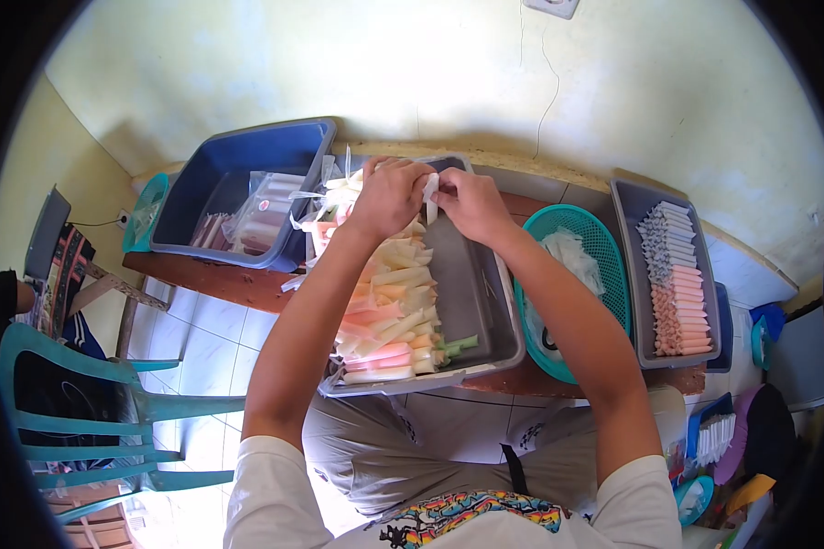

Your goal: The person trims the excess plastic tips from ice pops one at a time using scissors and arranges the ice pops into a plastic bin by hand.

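Note:
Both hands meet over the far end of a grey tray. My left hand is closed, its fingers bent at the top of a white wrapped stick. From the right, my right hand pinches the same stick, thumb and forefinger together. Below my left hand and forearm lies a heap of filled plastic tubes in white, pink and orange, with a few green ones near the front. The tray's right half shows bare grey bottom.
A blue bin with bagged tubes stands left. To the right are a teal basket with plastic bags and a grey tray of tubes in rows. A teal chair and a person's arm are far left.

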A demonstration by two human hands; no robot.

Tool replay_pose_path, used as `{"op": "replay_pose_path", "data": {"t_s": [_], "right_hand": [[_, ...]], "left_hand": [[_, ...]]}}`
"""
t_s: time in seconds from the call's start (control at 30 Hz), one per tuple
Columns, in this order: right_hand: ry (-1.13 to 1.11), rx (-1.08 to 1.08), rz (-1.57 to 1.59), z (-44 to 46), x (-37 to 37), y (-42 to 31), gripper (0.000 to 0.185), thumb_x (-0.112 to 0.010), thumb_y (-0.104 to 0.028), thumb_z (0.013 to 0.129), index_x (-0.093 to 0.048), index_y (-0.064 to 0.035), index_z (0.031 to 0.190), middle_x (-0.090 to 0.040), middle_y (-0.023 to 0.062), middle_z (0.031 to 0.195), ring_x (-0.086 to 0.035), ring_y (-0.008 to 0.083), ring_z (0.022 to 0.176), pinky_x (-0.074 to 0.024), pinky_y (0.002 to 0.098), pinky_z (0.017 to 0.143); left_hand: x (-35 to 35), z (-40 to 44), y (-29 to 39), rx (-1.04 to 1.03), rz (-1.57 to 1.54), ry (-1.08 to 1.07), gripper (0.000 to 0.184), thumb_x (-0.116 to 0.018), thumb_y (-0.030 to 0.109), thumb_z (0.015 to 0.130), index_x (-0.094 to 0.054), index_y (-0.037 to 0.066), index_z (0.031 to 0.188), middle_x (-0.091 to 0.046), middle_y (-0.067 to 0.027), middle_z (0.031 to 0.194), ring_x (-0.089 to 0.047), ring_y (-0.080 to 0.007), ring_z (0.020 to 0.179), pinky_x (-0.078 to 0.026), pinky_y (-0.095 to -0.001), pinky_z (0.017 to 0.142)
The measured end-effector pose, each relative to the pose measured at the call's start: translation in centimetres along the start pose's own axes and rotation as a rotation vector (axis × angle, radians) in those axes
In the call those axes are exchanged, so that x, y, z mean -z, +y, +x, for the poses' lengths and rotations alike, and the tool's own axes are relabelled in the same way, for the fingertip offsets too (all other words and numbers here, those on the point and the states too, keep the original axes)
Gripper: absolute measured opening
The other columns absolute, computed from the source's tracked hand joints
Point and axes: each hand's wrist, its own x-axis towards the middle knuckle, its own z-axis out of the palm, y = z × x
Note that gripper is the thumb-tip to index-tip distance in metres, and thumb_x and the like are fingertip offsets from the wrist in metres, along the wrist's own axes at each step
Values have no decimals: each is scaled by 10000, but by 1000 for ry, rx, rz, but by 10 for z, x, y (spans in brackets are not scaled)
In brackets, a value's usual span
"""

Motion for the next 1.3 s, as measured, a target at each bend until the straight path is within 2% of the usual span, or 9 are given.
{"op": "replay_pose_path", "data": {"t_s": [0.2, 0.27, 0.47, 0.63, 0.73, 1.1, 1.2, 1.23, 1.3], "right_hand": [[70, -13, 262, -21, 46, -18, 188, -756, -133, 1002, -747, 7, 1127, -814, 177, 1062, -800, 316, 965, -610, 427, 848], [34, -15, 264, -33, 62, -18, 215, -700, -117, 1071, -705, 1, 1251, -787, 72, 1137, -722, 123, 970, -596, 306, 813], [116, -90, 423, -85, 105, -27, 285, -732, -136, 1051, -682, 30, 1277, -803, 134, 1120, -779, 174, 997, -629, 323, 839], [132, -106, 438, -128, 133, -14, 268, -723, -125, 1059, -689, 49, 1259, -787, 153, 1160, -787, 177, 988, -642, 317, 803], [140, -130, 451, -150, 140, -5, 266, -726, -124, 1057, -699, 46, 1260, -783, 144, 1145, -796, 178, 966, -647, 305, 793], [142, -280, 524, -187, 126, 33, 295, -750, -158, 1033, -717, 20, 1266, -785, 102, 1085, -790, 164, 961, -648, 293, 809], [149, -329, 506, -192, 126, 33, 313, -768, -151, 1013, -715, 15, 1273, -791, 125, 1067, -801, 185, 955, -642, 313, 793], [150, -333, 510, -194, 128, 29, 313, -768, -151, 1013, -715, 15, 1273, -791, 125, 1067, -801, 185, 955, -642, 313, 793], [55, -369, 163, -201, 134, 19, 371, -810, -164, 973, -708, 20, 1278, -785, 171, 1089, -813, 233, 928, -637, 353, 802]], "left_hand": [[22, 7, 50, 46, -218, -38, 276, -659, 46, 1015, -727, 24, 1282, -789, -185, 1120, -761, -369, 1020, -576, -454, 943], [15, 0, 66, -3, -494, 88, 282, -669, 32, 997, -730, 38, 1272, -773, -228, 1090, -761, -391, 979, -605, -454, 782], [-2, -16, 130, -7, -649, 143, 432, -660, -34, 1001, -662, 51, 1425, -766, -209, 1142, -772, -362, 979, -624, -413, 863], [-27, -25, 164, 40, -753, 5, 543, -681, -13, 1034, -585, 78, 1561, -786, -150, 1263, -766, -198, 1122, -614, -369, 965], [-45, -31, 179, 13, -781, 45, 570, -711, -43, 983, -623, 108, 1525, -801, -194, 1140, -801, -261, 932, -632, -375, 841], [-94, -45, 181, 46, -713, -37, 558, -759, 2, 964, -656, 125, 1499, -803, -187, 1112, -792, -299, 906, -626, -390, 836], [-93, -49, 177, 46, -700, -42, 559, -765, 4, 961, -662, 131, 1495, -805, -176, 1101, -789, -282, 904, -623, -386, 835], [-92, -49, 177, 93, -696, -57, 543, -757, 3, 974, -659, 114, 1496, -811, -152, 1108, -784, -223, 950, -621, -364, 872], [-91, -48, 177, 138, -694, -76, 528, -748, 1, 987, -655, 98, 1498, -818, -128, 1115, -779, -164, 995, -619, -341, 909]]}}
